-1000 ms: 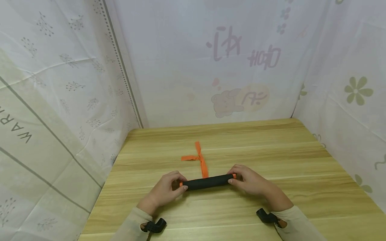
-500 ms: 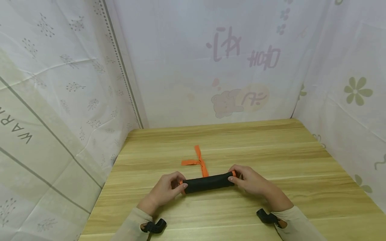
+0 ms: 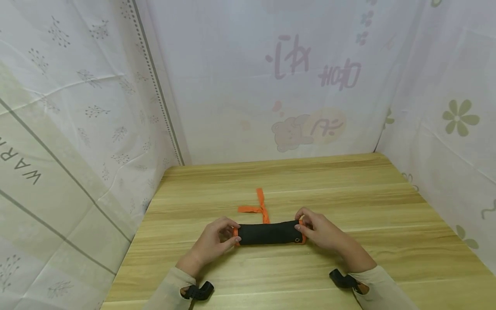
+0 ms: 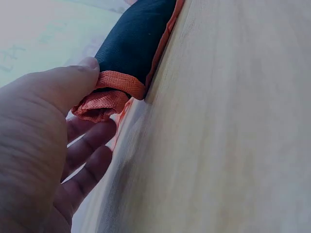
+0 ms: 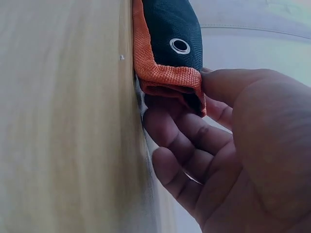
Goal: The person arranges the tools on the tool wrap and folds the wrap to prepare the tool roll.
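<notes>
A black fabric tool roll [image 3: 268, 233] with orange edging lies crosswise between my hands, close over the table. My left hand [image 3: 212, 240] pinches its left end, thumb on the near side and fingers behind. My right hand [image 3: 320, 231] grips the right end the same way. A metal eyelet [image 5: 180, 46] shows near the right front corner, in the orange-bound flap. In the left wrist view, folded orange layers [image 4: 104, 104] stick out at the roll's end beside my thumb. An orange tie strap [image 3: 260, 203] with two loose tails extends from behind the roll.
The wood-grain table [image 3: 341, 185] reaches back to a white printed curtain [image 3: 232, 107]. More printed curtains hang at the left and right sides. Both wrists wear black camera mounts [image 3: 199, 291].
The roll has turned over between my hands, bringing a wider black face and the eyelet corner into view. The orange strap has shifted a little right and nearer. Both hands keep their hold.
</notes>
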Demonstrator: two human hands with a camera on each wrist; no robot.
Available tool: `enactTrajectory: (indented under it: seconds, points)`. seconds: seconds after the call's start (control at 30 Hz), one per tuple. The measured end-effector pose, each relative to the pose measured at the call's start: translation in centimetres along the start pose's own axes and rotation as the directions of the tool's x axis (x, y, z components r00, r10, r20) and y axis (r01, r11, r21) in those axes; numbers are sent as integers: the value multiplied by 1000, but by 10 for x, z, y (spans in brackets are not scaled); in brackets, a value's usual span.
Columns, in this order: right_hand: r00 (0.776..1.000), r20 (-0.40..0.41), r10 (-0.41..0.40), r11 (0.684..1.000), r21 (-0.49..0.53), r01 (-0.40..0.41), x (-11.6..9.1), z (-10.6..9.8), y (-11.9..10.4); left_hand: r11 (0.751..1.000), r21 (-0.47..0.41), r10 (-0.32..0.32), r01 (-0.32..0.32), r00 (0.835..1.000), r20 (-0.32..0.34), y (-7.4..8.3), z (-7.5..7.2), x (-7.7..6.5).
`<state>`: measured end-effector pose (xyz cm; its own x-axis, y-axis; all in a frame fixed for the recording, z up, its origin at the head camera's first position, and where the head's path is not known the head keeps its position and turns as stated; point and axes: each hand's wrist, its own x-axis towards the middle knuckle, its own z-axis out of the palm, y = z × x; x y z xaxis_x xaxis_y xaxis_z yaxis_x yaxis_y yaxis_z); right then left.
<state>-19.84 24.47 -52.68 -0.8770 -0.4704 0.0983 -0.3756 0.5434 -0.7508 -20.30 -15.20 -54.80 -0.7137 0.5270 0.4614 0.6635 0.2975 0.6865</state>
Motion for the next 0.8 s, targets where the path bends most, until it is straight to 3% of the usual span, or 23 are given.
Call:
enactTrajectory:
  seconds: [0.17, 0.33, 0.63, 0.8]
  points:
    - [1000, -9, 12, 1000, -26, -12, -1, -1, -3, 997, 79, -26, 25, 1000, 10, 1, -1, -1]
    - [1000, 12, 24, 999, -49, -24, -2, -2, -2, 986, 168, -14, 10, 1000, 25, 0, -1, 0]
    - [999, 33, -29, 988, -151, 33, -3, -1, 7, 979, 202, -25, 18, 999, 33, 0, -1, -2]
    - [999, 42, -21, 989, -144, 27, -3, -2, 7, 975, 214, -76, 63, 996, 50, 2, -2, -3]
